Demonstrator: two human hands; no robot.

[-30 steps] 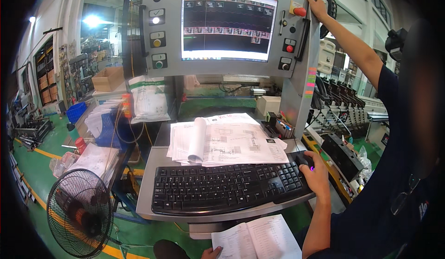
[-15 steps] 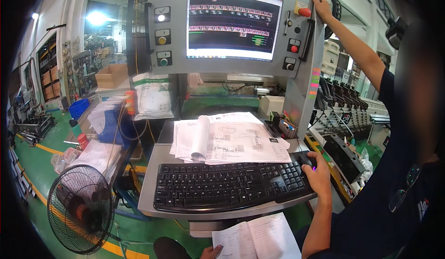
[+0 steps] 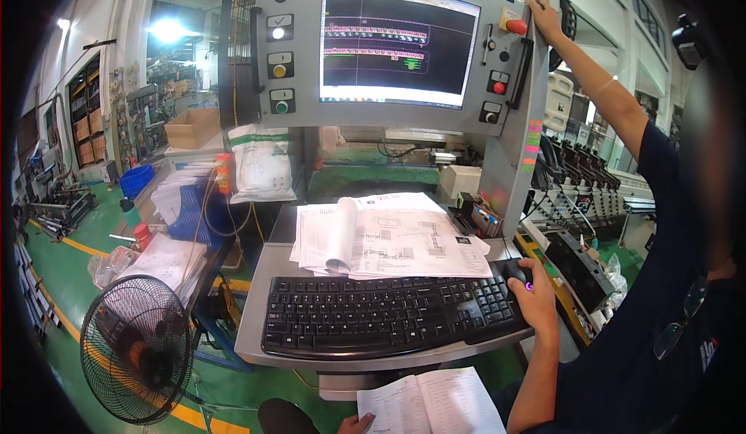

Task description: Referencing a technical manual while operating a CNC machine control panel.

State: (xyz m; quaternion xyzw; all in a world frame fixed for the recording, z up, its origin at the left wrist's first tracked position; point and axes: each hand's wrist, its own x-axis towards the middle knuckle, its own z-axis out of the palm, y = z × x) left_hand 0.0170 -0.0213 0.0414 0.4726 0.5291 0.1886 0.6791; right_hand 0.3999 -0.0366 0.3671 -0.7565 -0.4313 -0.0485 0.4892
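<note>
The mouse (image 3: 510, 269), a small rounded black shell with a purple glow at its side, sat at the right end of a bare grey shelf (image 3: 252, 333), just beside the keyboard (image 3: 373, 317). The keyboard was one long, gently curved slab of matte black keys. Behind it lay one overlapping pile of thin printed sheets (image 3: 404, 240), with a single page (image 3: 342, 236) curled into a smooth white tube. Below the shelf, a soft paper booklet (image 3: 458, 403) lay spread to two pages.

Above stood a painted grey panel (image 3: 307, 115) around one glossy rectangular screen (image 3: 396, 76). Three round buttons lined its left side: white (image 3: 277, 33), yellow (image 3: 279, 70) and green (image 3: 281, 108). On its right were two red ones, a mushroom head (image 3: 517, 26) and a smaller button (image 3: 499, 87). One fan (image 3: 136, 348) with a round black wire cage stood at lower left.

The right hand (image 3: 536, 298) was curved over the mouse, its forearm rising steeply from the lower edge. The left hand (image 3: 353, 425), largely cut off there, seemed to pinch the booklet's left edge, thumb uppermost. At right, a co-worker's arm slanted upward from a dark short sleeve (image 3: 657, 150), that hand (image 3: 545, 18) resting on the panel's upper right corner.
</note>
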